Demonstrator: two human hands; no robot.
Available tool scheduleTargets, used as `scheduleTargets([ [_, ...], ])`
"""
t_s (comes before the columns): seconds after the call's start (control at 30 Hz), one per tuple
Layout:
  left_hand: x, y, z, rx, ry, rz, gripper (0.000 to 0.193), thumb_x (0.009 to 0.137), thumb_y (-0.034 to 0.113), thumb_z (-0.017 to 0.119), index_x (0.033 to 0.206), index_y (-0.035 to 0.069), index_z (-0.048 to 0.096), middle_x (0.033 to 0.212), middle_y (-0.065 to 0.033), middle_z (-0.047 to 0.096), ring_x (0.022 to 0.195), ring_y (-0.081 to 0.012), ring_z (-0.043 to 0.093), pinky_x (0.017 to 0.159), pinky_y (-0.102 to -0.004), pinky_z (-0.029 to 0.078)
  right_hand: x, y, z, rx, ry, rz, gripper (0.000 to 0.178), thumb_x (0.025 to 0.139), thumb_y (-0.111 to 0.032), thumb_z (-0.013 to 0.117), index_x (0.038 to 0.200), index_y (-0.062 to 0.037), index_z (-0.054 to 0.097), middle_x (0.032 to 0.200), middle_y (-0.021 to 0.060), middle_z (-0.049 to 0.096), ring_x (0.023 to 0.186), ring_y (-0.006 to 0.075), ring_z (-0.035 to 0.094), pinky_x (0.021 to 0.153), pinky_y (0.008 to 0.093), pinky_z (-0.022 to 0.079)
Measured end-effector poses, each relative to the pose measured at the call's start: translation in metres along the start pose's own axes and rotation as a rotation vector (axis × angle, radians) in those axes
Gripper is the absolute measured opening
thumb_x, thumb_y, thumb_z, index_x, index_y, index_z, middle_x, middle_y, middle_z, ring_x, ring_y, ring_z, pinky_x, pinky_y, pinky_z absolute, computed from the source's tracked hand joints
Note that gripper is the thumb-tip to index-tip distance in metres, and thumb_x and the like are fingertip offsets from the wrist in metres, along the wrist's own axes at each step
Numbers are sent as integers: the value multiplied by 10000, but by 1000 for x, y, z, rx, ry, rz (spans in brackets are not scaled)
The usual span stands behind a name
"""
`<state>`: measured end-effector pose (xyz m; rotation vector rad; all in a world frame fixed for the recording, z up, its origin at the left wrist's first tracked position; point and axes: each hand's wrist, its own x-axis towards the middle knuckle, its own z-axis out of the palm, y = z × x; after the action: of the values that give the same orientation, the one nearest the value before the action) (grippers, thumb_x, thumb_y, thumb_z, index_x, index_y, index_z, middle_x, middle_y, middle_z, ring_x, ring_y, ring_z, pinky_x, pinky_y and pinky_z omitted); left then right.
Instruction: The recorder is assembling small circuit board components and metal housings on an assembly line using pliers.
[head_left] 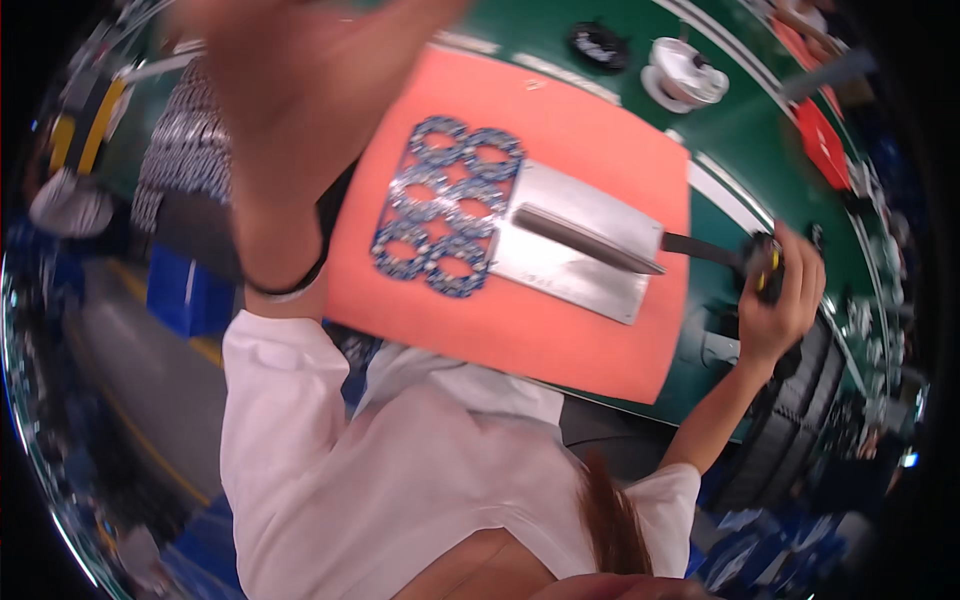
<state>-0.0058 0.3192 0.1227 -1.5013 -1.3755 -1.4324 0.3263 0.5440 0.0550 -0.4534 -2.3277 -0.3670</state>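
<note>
My left hand (315,75) is raised close to the camera at the upper left, smeared by motion, its fingers partly cut off by the top edge. My right hand (785,305) is at the right side of the bench, its fingers closed round a black object with a yellow mark (767,268), whose kind I cannot make out. A dark strip (703,248) runs between that object and a silver metal plate (590,275) with a raised ridge. Beside the plate's left edge, a panel of several joined blue ring-shaped circuit boards (447,207) lies on an orange-pink mat (590,365).
Farther back on the green bench (560,35) are a white round device (685,75) and a black round part (598,47). Stacked ring-shaped parts (190,140) stand at the left, above a blue bin (185,290). Dark trays (800,400) are at the right.
</note>
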Motion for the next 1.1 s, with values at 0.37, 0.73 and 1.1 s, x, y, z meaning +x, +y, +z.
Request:
scheduleTargets([
  [0.37,-25,-109,339,148,-887,-188,446,946,450,632,1178,77,711,1202,-173,652,1143,-366,612,944,-488,521,110,168,101,-415,-103,-57,376,799,-144,736,1164,-119,648,1071,66,668,1067,284,636,929,419,495],
  [0.73,-48,-134,414,215,-843,-93,221,915,259,664,965,71,770,1188,-83,632,1136,-297,563,982,-442,449,148,239,209,-423,-331,-394,437,730,-115,762,1143,-127,622,1120,65,641,1156,262,586,1085,433,411],
  [1.1,-34,-133,452,34,-718,-58,172,867,201,670,873,48,747,1099,-51,672,1043,-301,587,931,-443,463,146,251,226,-464,-555,-375,420,764,-149,768,1159,-147,628,1176,53,628,1247,246,554,1139,435,380],
])
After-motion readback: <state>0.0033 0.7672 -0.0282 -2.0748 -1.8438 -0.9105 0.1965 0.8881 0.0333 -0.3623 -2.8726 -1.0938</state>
